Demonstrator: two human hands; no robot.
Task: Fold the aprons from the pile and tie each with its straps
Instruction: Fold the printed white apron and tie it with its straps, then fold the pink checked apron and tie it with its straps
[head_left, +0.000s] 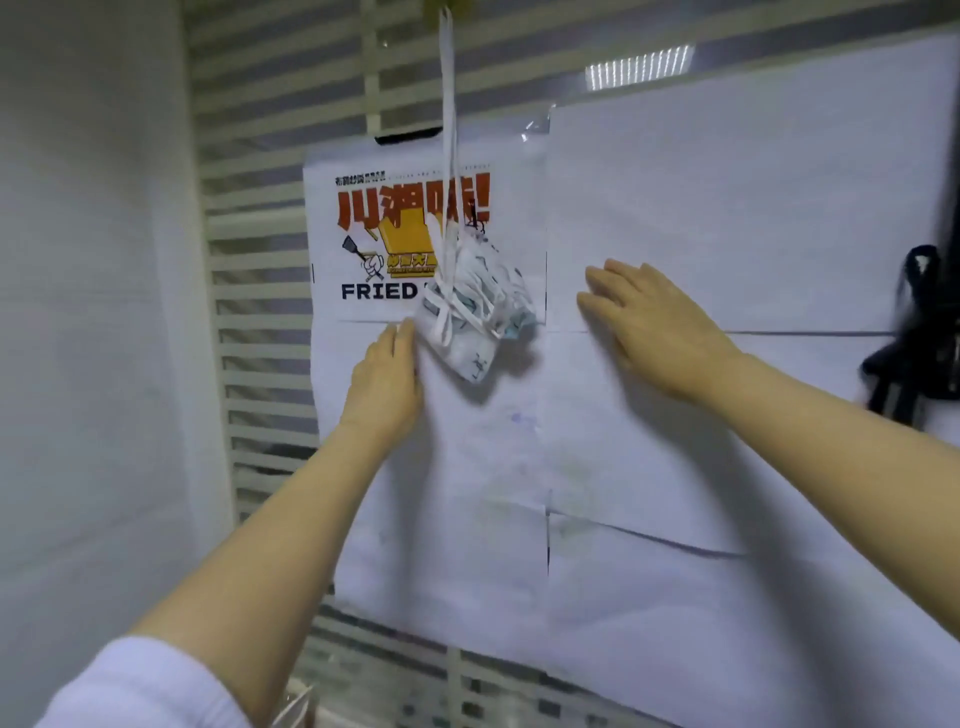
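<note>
A folded white patterned apron bundle (475, 306), tied round with its white straps, hangs by a long strap (448, 130) from a hook at the top of the wall. My left hand (384, 379) is raised just left of the bundle, fingers straight, its fingertips at the bundle's lower left edge. My right hand (649, 322) is spread flat to the right of the bundle, apart from it, over the white paper on the wall. Neither hand grips anything.
White paper sheets (727, 234) and a poster (395, 244) with red and yellow print cover a slatted wall. A black strapped object (919, 338) hangs at the right edge. A plain white wall (88, 312) stands to the left.
</note>
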